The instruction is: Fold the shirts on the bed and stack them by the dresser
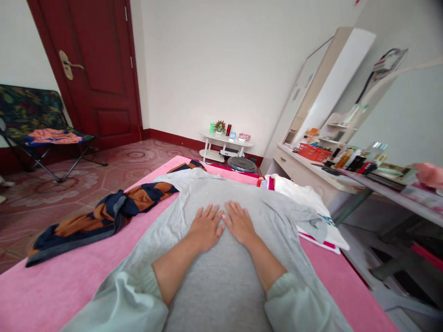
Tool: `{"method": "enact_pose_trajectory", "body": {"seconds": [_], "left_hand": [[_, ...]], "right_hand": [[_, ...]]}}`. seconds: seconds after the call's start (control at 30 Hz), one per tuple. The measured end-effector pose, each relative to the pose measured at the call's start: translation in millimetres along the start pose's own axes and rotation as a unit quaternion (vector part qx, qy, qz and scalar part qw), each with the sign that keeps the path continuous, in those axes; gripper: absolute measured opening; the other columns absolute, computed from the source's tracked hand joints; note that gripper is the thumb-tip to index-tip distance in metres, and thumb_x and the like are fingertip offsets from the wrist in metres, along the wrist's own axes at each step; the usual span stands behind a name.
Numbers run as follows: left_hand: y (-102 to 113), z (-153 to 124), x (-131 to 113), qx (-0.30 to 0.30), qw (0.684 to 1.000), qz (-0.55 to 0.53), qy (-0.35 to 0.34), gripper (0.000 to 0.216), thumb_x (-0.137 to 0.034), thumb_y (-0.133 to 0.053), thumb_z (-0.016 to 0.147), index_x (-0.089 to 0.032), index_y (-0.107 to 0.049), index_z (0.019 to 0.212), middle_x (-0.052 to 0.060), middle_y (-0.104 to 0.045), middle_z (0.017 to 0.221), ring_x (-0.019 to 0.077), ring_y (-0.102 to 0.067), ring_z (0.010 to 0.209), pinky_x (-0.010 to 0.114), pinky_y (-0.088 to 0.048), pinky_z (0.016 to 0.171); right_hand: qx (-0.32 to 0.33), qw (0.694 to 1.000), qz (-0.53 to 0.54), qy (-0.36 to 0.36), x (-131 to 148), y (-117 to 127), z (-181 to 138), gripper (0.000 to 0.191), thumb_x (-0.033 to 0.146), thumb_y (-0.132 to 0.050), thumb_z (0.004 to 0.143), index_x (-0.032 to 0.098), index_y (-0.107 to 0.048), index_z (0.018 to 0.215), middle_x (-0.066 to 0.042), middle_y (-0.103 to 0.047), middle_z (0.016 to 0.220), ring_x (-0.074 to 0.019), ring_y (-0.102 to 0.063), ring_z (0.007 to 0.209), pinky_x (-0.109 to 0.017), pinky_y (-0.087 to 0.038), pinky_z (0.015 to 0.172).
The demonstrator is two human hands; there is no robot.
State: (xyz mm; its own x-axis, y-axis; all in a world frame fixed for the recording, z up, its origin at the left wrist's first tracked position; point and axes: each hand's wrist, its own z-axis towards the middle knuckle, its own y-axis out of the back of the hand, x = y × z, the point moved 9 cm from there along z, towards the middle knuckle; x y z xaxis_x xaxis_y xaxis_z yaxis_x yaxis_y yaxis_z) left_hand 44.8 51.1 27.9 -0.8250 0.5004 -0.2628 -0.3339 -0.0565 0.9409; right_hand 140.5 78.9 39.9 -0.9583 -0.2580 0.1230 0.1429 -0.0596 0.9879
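Observation:
A grey shirt [221, 193] lies spread flat on a pink bed [62, 281]. My left hand [205, 227] rests palm down on the middle of the shirt, fingers stretched out and flat. My right hand [238, 222] lies right beside it, also flat and open, the two hands touching at the thumbs. Neither hand holds anything. Pale green sleeves cover both forearms near the bottom edge.
A navy and brown striped garment [104, 213] lies crumpled on the bed's left side. A white garment [304, 198] sits at the right edge. A folding chair [38, 124], a red door [93, 69], a small white table [226, 140] and a cluttered dresser [311, 161] surround the bed.

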Motion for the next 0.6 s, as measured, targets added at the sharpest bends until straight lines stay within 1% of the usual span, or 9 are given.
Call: {"method": "enact_pose_trajectory", "body": {"seconds": [0.1,0.17,0.23,0.27,0.33,0.4,0.43,0.5,0.6], "left_hand": [[0.1,0.0,0.9,-0.004,1.000,-0.021,-0.003,0.057,-0.047,-0.032,0.092,-0.021,-0.039,0.142,0.009,-0.028,0.152,0.0300,-0.020,0.141,0.055,-0.014,0.113],[3.0,2.3,3.8,-0.015,0.999,-0.052,-0.002,0.057,-0.046,-0.040,0.089,-0.020,-0.041,0.140,0.010,-0.033,0.150,0.0295,-0.025,0.139,0.053,-0.017,0.113],[14.4,5.0,14.8,-0.062,0.992,-0.108,0.023,0.055,-0.038,-0.048,0.085,-0.018,-0.044,0.136,0.013,-0.040,0.144,0.0263,-0.035,0.134,0.046,-0.025,0.112],[24.4,5.0,25.6,-0.106,0.983,-0.141,0.051,0.053,-0.032,-0.049,0.084,-0.017,-0.044,0.135,0.013,-0.044,0.141,0.0243,-0.041,0.130,0.042,-0.031,0.110],[48.1,-2.7,56.3,-0.225,0.945,-0.198,0.134,0.050,-0.023,-0.047,0.083,-0.016,-0.043,0.133,0.014,-0.047,0.133,0.0217,-0.049,0.120,0.037,-0.040,0.104],[67.0,-18.6,88.0,-0.336,0.891,-0.215,0.216,0.048,-0.020,-0.047,0.082,-0.017,-0.043,0.130,0.014,-0.046,0.128,0.0224,-0.049,0.118,0.039,-0.041,0.102],[72.7,-26.3,101.5,-0.376,0.867,-0.216,0.246,0.048,-0.019,-0.049,0.081,-0.017,-0.044,0.129,0.014,-0.046,0.127,0.0235,-0.048,0.119,0.040,-0.040,0.103],[75.8,-36.0,123.6,-0.425,0.830,-0.229,0.281,0.049,-0.016,-0.054,0.078,-0.017,-0.046,0.126,0.014,-0.047,0.123,0.0250,-0.047,0.119,0.042,-0.038,0.103],[66.5,-36.2,147.5,-0.458,0.789,-0.296,0.284,0.050,-0.013,-0.056,0.076,-0.015,-0.048,0.125,0.013,-0.050,0.119,0.0223,-0.055,0.108,0.040,-0.044,0.097]], "right_hand": [[-0.006,0.998,-0.017,-0.062,-16.7,-14.1,3.9,0.060,0.048,-0.020,0.095,0.020,-0.026,0.147,-0.006,-0.019,0.155,-0.0245,-0.014,0.142,-0.047,-0.014,0.112],[-0.016,0.997,-0.027,-0.072,-21.1,-16.1,4.5,0.060,0.049,-0.019,0.095,0.020,-0.026,0.147,-0.006,-0.020,0.155,-0.0246,-0.014,0.142,-0.047,-0.014,0.111],[-0.021,0.997,-0.025,-0.073,-22.3,-15.4,3.6,0.060,0.050,-0.020,0.095,0.021,-0.027,0.147,-0.007,-0.021,0.155,-0.0247,-0.014,0.142,-0.047,-0.014,0.111],[-0.021,0.997,-0.020,-0.073,-22.6,-14.6,2.9,0.060,0.050,-0.021,0.094,0.022,-0.028,0.147,-0.007,-0.021,0.155,-0.0248,-0.015,0.142,-0.047,-0.014,0.111],[-0.023,0.997,-0.006,-0.074,-23.1,-13.1,1.6,0.060,0.051,-0.023,0.094,0.022,-0.031,0.146,-0.006,-0.023,0.154,-0.0251,-0.016,0.141,-0.047,-0.015,0.111],[-0.026,0.997,0.007,-0.072,-23.7,-12.1,1.1,0.059,0.051,-0.025,0.093,0.022,-0.033,0.145,-0.006,-0.024,0.154,-0.0252,-0.017,0.141,-0.046,-0.015,0.111],[-0.027,0.997,0.012,-0.071,-24.2,-12.1,1.2,0.059,0.051,-0.026,0.093,0.022,-0.034,0.144,-0.006,-0.025,0.154,-0.0251,-0.018,0.141,-0.046,-0.015,0.111],[-0.030,0.997,0.021,-0.073,-25.6,-12.8,1.7,0.058,0.050,-0.028,0.093,0.023,-0.035,0.144,-0.005,-0.025,0.153,-0.0246,-0.017,0.141,-0.046,-0.014,0.111],[-0.033,0.996,0.028,-0.079,-27.4,-14.0,2.4,0.056,0.047,-0.030,0.093,0.022,-0.036,0.143,-0.005,-0.026,0.153,-0.0241,-0.017,0.141,-0.046,-0.014,0.111]]}}
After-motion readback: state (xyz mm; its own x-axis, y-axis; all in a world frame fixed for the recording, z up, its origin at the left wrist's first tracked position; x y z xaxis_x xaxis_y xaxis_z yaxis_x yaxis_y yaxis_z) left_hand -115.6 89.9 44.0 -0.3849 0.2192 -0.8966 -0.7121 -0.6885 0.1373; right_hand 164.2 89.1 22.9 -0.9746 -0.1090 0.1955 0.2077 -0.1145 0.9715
